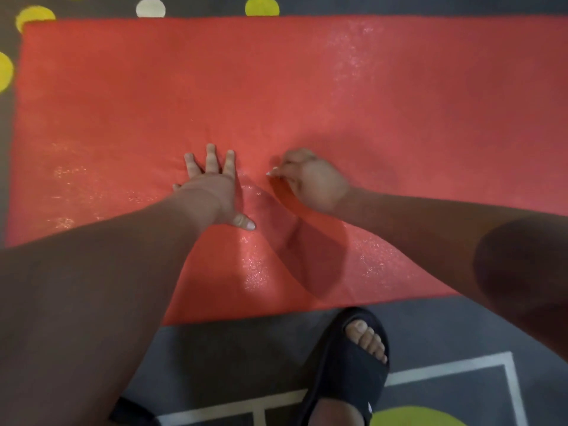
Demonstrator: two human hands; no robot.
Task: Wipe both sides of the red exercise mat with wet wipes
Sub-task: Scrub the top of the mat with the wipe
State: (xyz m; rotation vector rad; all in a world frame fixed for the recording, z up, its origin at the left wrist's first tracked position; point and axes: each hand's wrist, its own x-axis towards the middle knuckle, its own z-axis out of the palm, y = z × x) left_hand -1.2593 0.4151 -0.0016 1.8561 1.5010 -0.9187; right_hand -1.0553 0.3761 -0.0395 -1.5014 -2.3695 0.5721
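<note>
The red exercise mat (307, 87) lies flat on the floor and fills most of the view, with wet glistening streaks at its lower left, centre and upper right. My left hand (212, 186) presses flat on the mat near its middle, fingers straight and spread. Just to the right, my right hand (310, 179) rests on the mat with its fingers curled under. A small white sliver of the wet wipe (272, 172) shows at its fingertips; the rest is hidden under the hand.
A dark grey carpet (215, 348) with yellow and white dots and white lines surrounds the mat. My foot in a black slide sandal (347, 370) stands on the carpet just below the mat's near edge. Another dark sandal (132, 413) shows at bottom left.
</note>
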